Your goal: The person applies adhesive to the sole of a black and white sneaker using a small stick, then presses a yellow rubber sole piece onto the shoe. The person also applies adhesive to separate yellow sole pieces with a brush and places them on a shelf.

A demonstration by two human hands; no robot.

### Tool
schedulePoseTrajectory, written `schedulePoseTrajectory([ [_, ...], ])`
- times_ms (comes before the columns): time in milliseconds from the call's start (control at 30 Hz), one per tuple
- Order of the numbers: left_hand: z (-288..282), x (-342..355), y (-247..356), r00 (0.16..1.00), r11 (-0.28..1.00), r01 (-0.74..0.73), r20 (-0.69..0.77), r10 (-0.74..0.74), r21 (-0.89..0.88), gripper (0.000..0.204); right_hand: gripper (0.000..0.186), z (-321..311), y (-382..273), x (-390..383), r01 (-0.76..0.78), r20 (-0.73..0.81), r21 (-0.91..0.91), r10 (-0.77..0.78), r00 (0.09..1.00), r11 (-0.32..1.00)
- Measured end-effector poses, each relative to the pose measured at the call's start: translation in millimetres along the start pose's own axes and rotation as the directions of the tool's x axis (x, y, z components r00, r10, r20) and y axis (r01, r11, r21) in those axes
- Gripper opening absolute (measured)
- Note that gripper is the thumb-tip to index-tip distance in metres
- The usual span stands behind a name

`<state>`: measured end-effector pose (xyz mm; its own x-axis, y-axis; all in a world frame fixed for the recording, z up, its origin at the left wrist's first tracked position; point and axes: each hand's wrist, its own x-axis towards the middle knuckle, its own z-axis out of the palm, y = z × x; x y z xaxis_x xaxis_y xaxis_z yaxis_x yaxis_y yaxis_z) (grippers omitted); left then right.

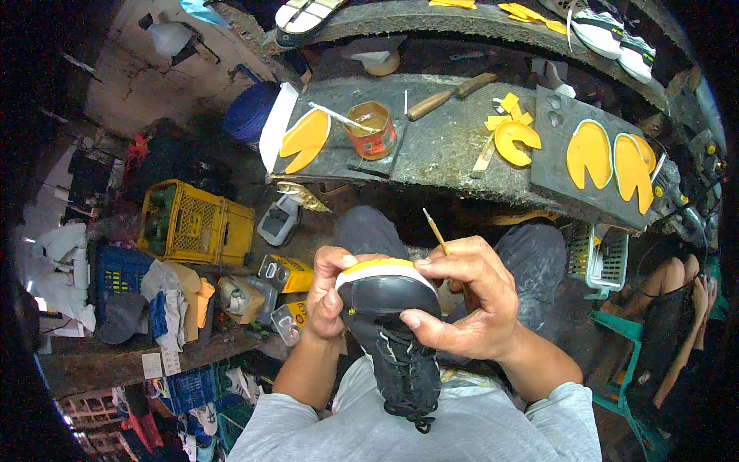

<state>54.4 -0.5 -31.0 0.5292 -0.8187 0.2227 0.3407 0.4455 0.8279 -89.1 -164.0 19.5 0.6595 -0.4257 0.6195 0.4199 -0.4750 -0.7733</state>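
Note:
A black lace-up shoe (pixel 385 308) with a white sole edge is held toe-outward between my two hands, its laces toward my chest. A yellow sole piece (pixel 377 266) shows along the toe's edge, under my fingertips. My left hand (pixel 331 289) is closed on the left side of the toe. On the right, my right hand (pixel 469 296) pinches the toe, thumb on the black upper and fingers at the sole edge. A thin wooden stick (pixel 436 231), perhaps a brush handle, juts up from between the right hand's fingers.
Across the workbench (pixel 446 146) lie yellow cut-out sole pieces (pixel 589 154), an open red tin (pixel 371 132) with a stick in it, and a wooden-handled tool (pixel 450 96). A yellow crate (pixel 196 223) stands left; a pale basket (pixel 604 262) and another person (pixel 677 308) are right.

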Motion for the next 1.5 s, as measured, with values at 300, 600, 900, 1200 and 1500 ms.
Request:
schedulePoseTrajectory([
  [300,22,18,54,0.993,0.865,0.071,0.047,-0.109,0.497,0.107,0.046,5,3,3,0.076,-0.006,-0.010,-0.076,0.997,0.997],
  [600,-51,8,9,0.989,0.995,0.035,0.149,-0.021,-0.089,0.071,0.022,14,27,-23,-0.413,0.113,0.420,0.405,0.908,0.808],
  [900,-84,10,-30,0.957,0.889,-0.046,0.236,0.170,-0.455,0.060,0.017,40,38,-47,-0.456,0.249,0.343,0.388,0.887,0.822],
  [1200,-91,15,-29,0.917,0.809,0.078,0.360,0.171,-0.582,0.056,0.018,57,38,-52,-0.390,0.155,0.334,0.358,0.921,0.858],
  [1500,-75,24,-24,0.925,0.870,0.040,0.348,0.155,-0.492,0.062,0.066,14,17,-18,-0.500,0.325,0.497,0.382,0.865,0.710],
])
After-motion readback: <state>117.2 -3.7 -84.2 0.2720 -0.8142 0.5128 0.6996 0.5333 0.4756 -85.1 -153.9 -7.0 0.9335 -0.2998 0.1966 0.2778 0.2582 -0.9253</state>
